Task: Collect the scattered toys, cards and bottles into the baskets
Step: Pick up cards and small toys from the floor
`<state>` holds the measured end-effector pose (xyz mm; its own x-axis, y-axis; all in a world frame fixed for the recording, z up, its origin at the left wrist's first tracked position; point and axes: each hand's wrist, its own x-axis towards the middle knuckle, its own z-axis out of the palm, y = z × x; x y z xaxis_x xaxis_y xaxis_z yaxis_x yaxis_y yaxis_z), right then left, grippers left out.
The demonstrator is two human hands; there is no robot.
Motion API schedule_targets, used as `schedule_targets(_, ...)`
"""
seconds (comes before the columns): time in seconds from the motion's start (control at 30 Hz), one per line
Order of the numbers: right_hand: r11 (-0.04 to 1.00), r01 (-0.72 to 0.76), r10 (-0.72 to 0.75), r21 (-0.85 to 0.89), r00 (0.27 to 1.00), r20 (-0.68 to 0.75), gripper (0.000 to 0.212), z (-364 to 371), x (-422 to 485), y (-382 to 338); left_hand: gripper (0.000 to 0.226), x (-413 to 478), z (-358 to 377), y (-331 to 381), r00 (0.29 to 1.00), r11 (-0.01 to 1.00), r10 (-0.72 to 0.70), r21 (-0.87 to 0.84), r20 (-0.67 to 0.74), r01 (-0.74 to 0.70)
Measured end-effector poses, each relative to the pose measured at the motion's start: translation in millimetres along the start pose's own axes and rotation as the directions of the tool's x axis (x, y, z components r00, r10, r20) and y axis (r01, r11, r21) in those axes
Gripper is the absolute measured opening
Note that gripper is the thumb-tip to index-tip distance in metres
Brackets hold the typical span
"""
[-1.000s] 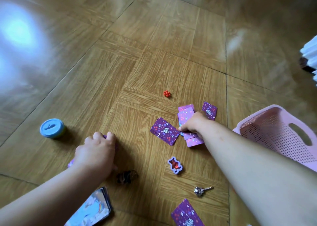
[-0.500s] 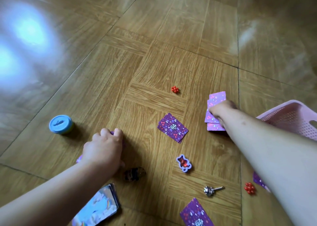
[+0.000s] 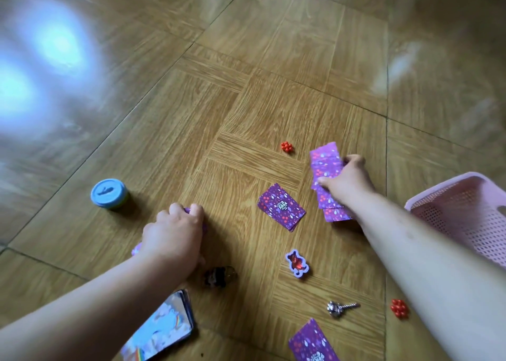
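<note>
**Purple fan being gripped near the basket**

The fan of cards is being gripped by the right hand. The thumb is being pressed on the patterned backs and the fingers are being curled round the far edge. Whether the lower end of the fan is being rested on the wooden floor cannot be told. The pink basket is being shown at the right edge, only partly in view and apart from this hand.

The left hand is being held knuckles up, with the fingers curled over a purple piece on the floor. Only the edges of this piece are being shown, so what it is cannot be told.

Between the two hands a small stack of purple cards is being left flat on the floor. Beyond it a red cluster is being left alone, and a second cluster is being shown just beside the right forearm. Nearer to the camera a purple bear, a dark toy just beside the left wrist and a silver toy are being left well apart from each other. A blue tub is being kept upright to the left of the left hand. One more card is being cut by the bottom edge, and picture cards are being partly hidden by the left forearm.
</note>
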<state>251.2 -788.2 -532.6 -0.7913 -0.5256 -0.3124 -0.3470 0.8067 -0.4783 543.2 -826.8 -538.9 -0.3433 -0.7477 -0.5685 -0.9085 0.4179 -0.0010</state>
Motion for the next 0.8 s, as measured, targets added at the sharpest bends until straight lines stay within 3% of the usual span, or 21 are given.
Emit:
schedule_targets(0.07,0.965,0.193,-0.161,-0.176,0.971,0.177,0.083,8,-26,-15,0.092,1,0,0,1.000,1.000,0.001,-0.003,-0.001,-0.001)
schedule_targets(0.17,0.883,0.281,-0.127,-0.377,0.914,0.384,0.092,35,-48,-26,0.089,1,1,-1,1.000,1.000,-0.004,-0.014,-0.008,0.004)
schedule_targets(0.33,0.777,0.265,-0.026,-0.571,0.919,0.393,0.104,52,-55,-38,0.081,1,3,-1,1.000,1.000,-0.012,-0.019,-0.007,0.011)
schedule_targets(0.43,0.817,0.236,-0.021,-0.527,0.924,0.381,0.101,54,-61,-36,0.077,0,4,-2,1.000,1.000,-0.016,-0.022,-0.022,0.016)
schedule_targets(0.57,0.873,0.293,-0.163,-0.390,0.928,0.334,0.065,56,-83,-27,0.079,-3,5,-2,0.999,0.999,-0.029,-0.043,-0.033,0.027)
schedule_targets(0.67,0.921,0.315,-0.273,-0.231,0.942,0.196,0.051,31,-110,-20,0.081,-7,4,-3,0.998,0.998,-0.028,-0.056,-0.057,0.025)
schedule_targets(0.73,0.949,0.261,-0.226,-0.177,0.954,0.195,0.056,11,-134,1,0.081,-8,7,-4,0.997,0.998,-0.021,-0.057,-0.077,0.017)
schedule_targets(0.8,0.950,0.198,-0.123,-0.241,0.948,0.293,0.058,2,-163,38,0.077,-10,11,-4,0.994,0.999,-0.012,-0.039,-0.111,0.008)
